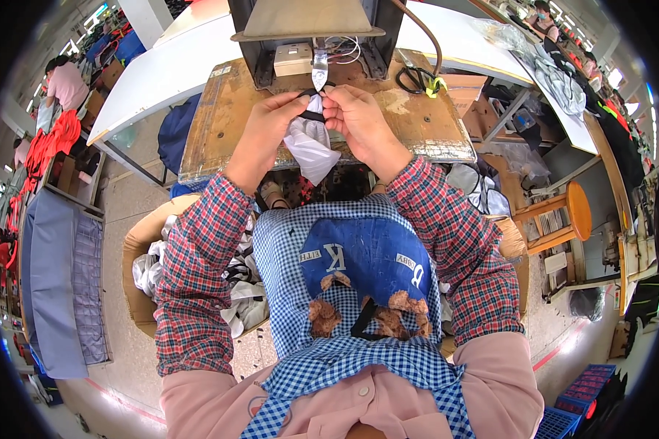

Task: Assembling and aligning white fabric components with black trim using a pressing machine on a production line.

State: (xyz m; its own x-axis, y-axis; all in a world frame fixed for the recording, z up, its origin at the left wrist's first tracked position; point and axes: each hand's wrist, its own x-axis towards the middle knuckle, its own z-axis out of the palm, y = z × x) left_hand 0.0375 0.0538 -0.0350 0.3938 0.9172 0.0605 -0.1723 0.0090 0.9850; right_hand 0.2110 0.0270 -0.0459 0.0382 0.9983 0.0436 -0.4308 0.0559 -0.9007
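In front of me, a white cloth piece with black trim [312, 146] hangs over the near side of a worn wooden tabletop [227, 124]. My left hand [269, 130] pinches the black trim at its left, thumb and finger together. From the other side, my right hand [362, 126] pinches the same trim with its fingers curled in. Between both hands the trim is held up against the pointed metal tip [319, 72] of a machine [307, 18]. Exactly how trim and tip touch is hidden by my fingers.
Black-handled scissors [416, 79] with a yellow-green tie lie right of the machine, near a pale switch box [293, 60]. Cardboard boxes hold white and black cloth pieces [245, 304] beside my lap. White tables [150, 88] flank me; a wooden stool [578, 211] stands right. Other people work farther off.
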